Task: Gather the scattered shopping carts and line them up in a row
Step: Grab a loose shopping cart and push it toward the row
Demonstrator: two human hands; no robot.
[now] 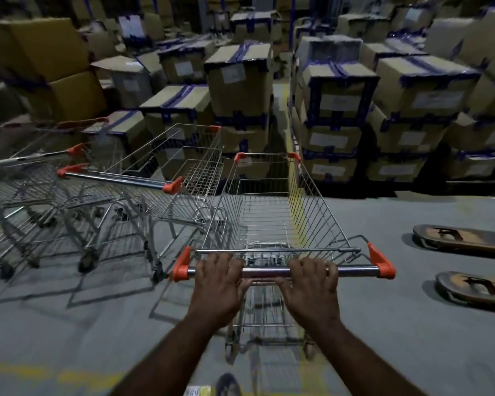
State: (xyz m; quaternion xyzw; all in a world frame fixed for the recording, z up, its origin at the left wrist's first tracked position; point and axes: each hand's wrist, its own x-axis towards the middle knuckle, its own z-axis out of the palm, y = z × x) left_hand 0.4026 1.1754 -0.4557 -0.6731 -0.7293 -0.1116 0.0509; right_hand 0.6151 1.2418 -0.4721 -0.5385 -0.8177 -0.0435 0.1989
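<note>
A wire shopping cart (272, 212) with orange corner caps stands straight in front of me, its basket empty. My left hand (217, 284) and my right hand (312, 284) both grip its chrome handle bar (266, 272), one on each side of the middle. Close on its left stands a second cart (166, 178), side by side with mine, its handle further back. More carts (35, 178) stand beyond that one at the far left, partly blurred.
Stacks of taped cardboard boxes (337, 110) fill the space just beyond the carts' front ends. A pair of sandals (466, 264) lies on the grey floor (412, 324) to the right. A yellow floor line (40, 375) runs behind me at the lower left.
</note>
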